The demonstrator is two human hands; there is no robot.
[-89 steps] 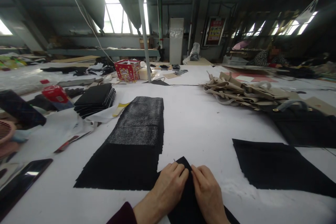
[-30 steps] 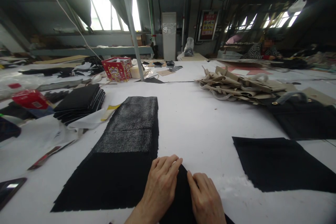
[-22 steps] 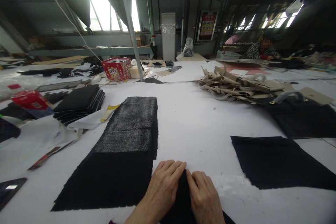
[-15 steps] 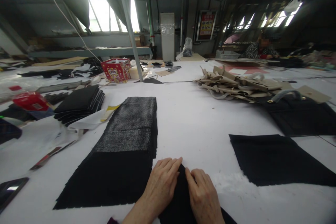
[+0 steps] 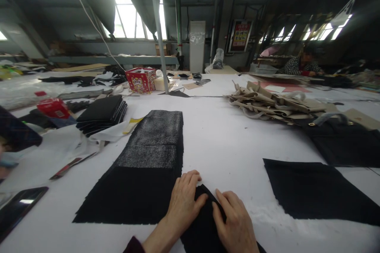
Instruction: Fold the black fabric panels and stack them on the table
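Observation:
A piece of black fabric (image 5: 198, 231) lies at the near edge of the table, between my two hands. My left hand (image 5: 185, 199) is closed at its left edge, thumb on top and fingers bent near the far corner. On the other side, my right hand (image 5: 236, 221) grips the right edge, where a narrow fold shows between thumb and fingers. Left of my hands rests a stack of black fabric pieces (image 5: 127, 193), its far part covered by a speckled grey layer (image 5: 151, 142). Another black fabric piece (image 5: 314, 189) lies flat to the right.
Farther right are a heap of beige fabric parts (image 5: 273, 102) and a black bag piece with a handle (image 5: 347, 142). A phone (image 5: 20, 209), folded black pieces (image 5: 102, 110) and a red packet (image 5: 55, 108) lie left. A red box (image 5: 141, 80) stands beside a pole (image 5: 160, 35).
The view has turned slightly left. My left thumb has spread away from its fingers over the fabric, and my right thumb and fingers have parted around the fabric's right edge, showing a fold.

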